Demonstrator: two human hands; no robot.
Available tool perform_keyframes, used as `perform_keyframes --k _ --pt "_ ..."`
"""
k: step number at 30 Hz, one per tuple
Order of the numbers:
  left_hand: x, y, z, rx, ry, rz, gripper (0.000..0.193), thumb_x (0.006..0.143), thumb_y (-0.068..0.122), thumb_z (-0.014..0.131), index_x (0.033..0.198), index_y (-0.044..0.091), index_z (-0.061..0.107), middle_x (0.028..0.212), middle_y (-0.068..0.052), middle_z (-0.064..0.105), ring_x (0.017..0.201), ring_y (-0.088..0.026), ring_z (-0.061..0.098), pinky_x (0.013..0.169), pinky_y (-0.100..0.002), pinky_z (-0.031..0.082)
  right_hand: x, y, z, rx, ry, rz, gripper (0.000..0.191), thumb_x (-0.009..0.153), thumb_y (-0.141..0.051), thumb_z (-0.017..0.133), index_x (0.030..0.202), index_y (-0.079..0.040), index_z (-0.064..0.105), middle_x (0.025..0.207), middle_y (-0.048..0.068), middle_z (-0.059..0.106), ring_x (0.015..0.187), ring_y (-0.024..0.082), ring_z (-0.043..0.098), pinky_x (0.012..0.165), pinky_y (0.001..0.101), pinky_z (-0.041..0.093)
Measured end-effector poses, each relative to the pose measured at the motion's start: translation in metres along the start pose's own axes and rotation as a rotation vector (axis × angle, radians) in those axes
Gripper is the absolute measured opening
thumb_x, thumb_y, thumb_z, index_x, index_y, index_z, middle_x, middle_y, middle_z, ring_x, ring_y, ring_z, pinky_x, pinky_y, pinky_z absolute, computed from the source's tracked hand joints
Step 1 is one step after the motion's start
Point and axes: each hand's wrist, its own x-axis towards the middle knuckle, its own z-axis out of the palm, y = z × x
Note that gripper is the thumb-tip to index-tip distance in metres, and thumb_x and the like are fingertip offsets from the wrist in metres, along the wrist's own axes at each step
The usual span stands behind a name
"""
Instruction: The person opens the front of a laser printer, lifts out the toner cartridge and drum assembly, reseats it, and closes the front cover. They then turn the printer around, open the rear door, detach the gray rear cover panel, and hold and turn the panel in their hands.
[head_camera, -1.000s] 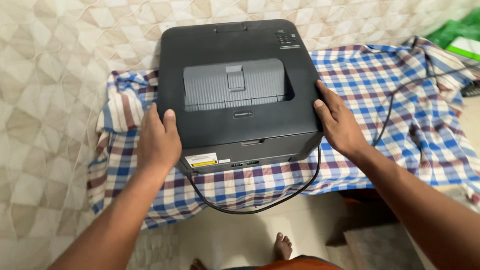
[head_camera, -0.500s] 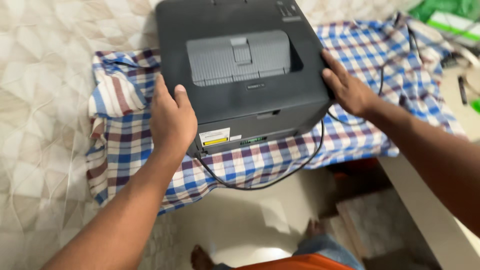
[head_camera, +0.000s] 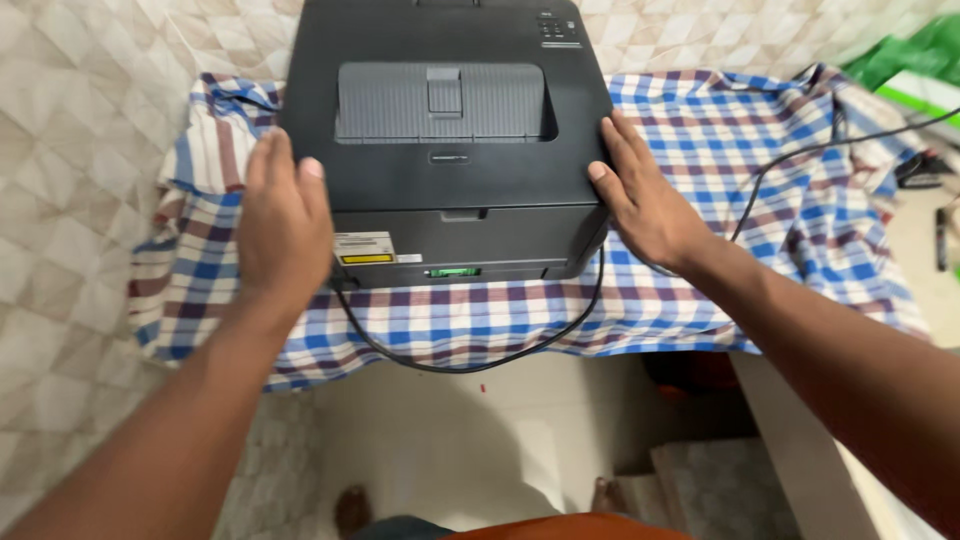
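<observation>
A black box-shaped printer (head_camera: 450, 190) stands on a blue, white and red checked cloth (head_camera: 740, 150). My left hand (head_camera: 283, 235) lies flat against the printer's left side near the front corner, fingers straight and together. On the printer's right front edge, my right hand (head_camera: 645, 200) presses with the thumb on top. The printer sits between the two palms. A yellow and white label shows on its front face.
A black cable (head_camera: 470, 365) loops from the printer's front over the cloth's edge. Another black cable (head_camera: 800, 150) runs off to the right. A green package (head_camera: 920, 70) lies at the top right. Patterned beige tiles (head_camera: 80, 150) lie to the left, and my feet (head_camera: 350, 505) show below.
The printer now sits higher and closer in view, turned squarer to me. My left hand's thumb has come off the printer's top and the hand lies flatter along the side.
</observation>
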Motion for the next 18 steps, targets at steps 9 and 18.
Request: perform_keyframes --k 9,18 --pt "-0.005 0.018 -0.011 0.313 -0.341 0.15 0.104 0.089 0.064 0.065 0.154 -0.009 0.029 0.16 -0.035 0.02 0.15 -0.046 0.01 0.118 -0.066 0.005 -0.018 -0.035 0.03 -0.254 0.021 0.115 0.103 0.092 -0.054 0.067 0.162 -0.002 0.012 0.169 0.021 0.006 0.151 0.051 0.018 0.118 0.0571 0.03" --pt "-0.023 0.028 -0.017 0.347 -0.371 0.157 0.101 0.088 0.045 0.075 0.16 0.0 0.022 0.165 -0.028 0.015 0.153 -0.046 0.007 0.116 -0.073 0.012 -0.021 -0.038 0.024 -0.295 -0.016 0.023 0.109 0.086 -0.028 0.081 0.163 -0.003 0.008 0.169 0.023 0.003 0.149 0.053 0.023 0.121 0.0558 0.032"
